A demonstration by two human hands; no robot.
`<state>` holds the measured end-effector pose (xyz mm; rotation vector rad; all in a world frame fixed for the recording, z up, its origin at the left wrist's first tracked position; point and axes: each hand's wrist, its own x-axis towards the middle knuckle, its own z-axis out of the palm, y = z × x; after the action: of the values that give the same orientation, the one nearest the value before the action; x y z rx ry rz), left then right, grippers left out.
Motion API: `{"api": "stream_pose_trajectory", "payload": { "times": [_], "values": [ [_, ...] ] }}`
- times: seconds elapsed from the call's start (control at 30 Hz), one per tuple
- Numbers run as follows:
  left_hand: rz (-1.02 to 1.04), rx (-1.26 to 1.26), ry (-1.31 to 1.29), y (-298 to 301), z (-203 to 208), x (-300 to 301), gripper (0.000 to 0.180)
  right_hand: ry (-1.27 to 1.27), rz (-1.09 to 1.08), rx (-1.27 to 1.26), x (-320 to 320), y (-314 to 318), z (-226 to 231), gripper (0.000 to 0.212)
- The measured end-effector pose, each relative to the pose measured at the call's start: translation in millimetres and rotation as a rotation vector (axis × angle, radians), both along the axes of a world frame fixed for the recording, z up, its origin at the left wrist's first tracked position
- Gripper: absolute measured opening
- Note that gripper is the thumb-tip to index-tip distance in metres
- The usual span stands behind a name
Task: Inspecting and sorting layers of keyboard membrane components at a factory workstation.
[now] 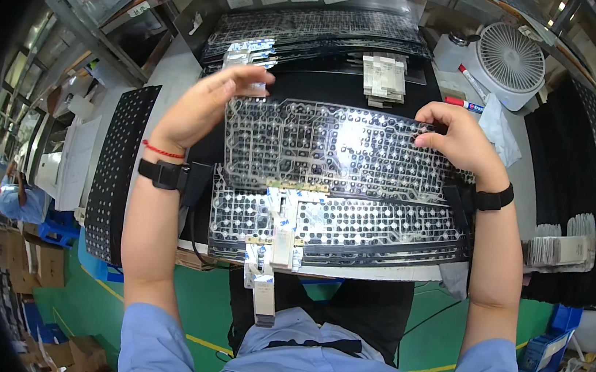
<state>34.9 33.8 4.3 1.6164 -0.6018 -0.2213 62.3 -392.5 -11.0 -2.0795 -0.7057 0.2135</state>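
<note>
A clear keyboard membrane sheet [331,149] printed with circuit traces is held above the workbench [180,62], over its near edge. Its upper left corner is pinched by the left hand [204,105], fingers closed on the sheet; its upper right corner is gripped by the right hand [457,139], fingers curled around the edge. A stack of similar sheets [337,231] lies beneath it. A small white fan [510,62] stands at the far right corner, with a red marker [465,104] beside it.
</note>
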Motion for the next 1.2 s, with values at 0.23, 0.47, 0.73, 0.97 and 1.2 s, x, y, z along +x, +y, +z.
{"api": "stream_pose_trajectory", "payload": {
  "times": [0.23,0.47,0.73,0.97,1.2],
  "values": [
    [-0.048,-0.305,0.293,-12.8,-27.3,-4.9,0.052,-0.041,-0.134,-0.091,2.8,-1.0,-5.6,0.023],
    [0.117,-0.217,0.314,-9.9,-43.8,2.2,0.046,-0.072,-0.103,-0.107,5.6,3.7,-14.4,0.043],
    [0.033,-0.325,0.424,-1.6,-51.2,-0.4,0.048,0.028,-0.118,-0.125,9.6,0.2,-17.3,0.042],
    [0.090,-0.307,0.365,-7.5,-51.8,-1.3,0.050,-0.075,-0.032,-0.142,7.7,0.0,-15.1,0.054],
    [0.088,-0.261,0.397,-12.2,-47.1,-4.3,0.045,-0.105,-0.001,-0.184,8.7,2.5,-16.4,0.047]
  ]
}}
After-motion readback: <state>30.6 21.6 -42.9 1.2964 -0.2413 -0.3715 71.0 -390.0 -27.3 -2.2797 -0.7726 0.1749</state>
